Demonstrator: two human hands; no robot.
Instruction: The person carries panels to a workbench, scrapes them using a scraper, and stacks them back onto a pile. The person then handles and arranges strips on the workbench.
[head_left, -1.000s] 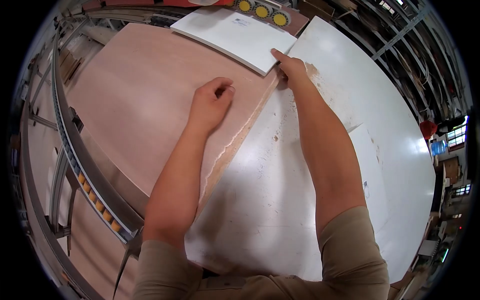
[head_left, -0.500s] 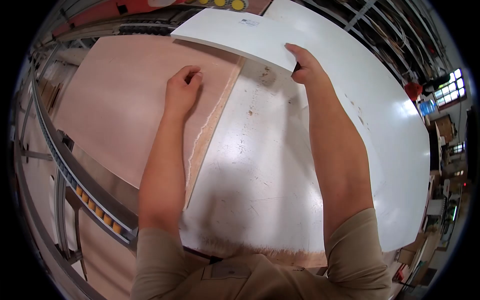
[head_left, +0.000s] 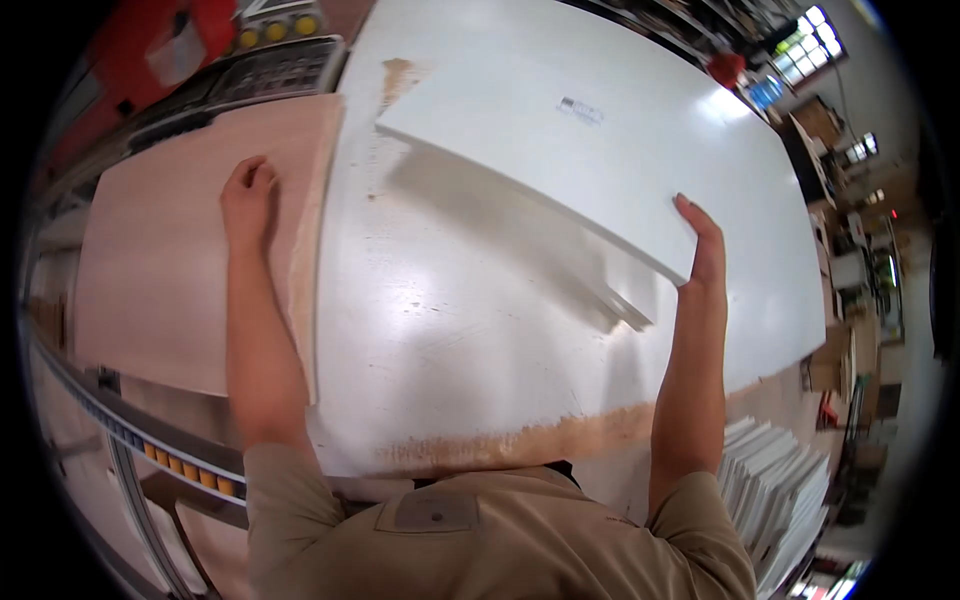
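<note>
My right hand [head_left: 704,240] grips the near right edge of a white board [head_left: 520,140], thumb on top and the other fingers hidden underneath. A small printed label [head_left: 582,110] shows on its upper face. The board is held tilted over a glossy white tabletop [head_left: 440,370], its left end casting a shadow there. Below its near edge shows a narrow white strip [head_left: 628,308]; whether it is a separate piece or a reflection I cannot tell. My left hand [head_left: 250,195], fingers curled with nothing visible in them, is over a large pinkish-brown sheet [head_left: 150,270]; contact is unclear.
Many white panels [head_left: 770,480] are stacked at the lower right, beside the table. A rail with yellow rollers [head_left: 185,468] runs along the lower left. Machinery with round yellow parts [head_left: 277,31] stands at the upper left. Worn brown patches mark the table's near edge.
My view has turned right, bringing the panel stack into sight. The white board has come nearer and to the right with my right hand, away from the pinkish sheet. My left hand remains curled.
</note>
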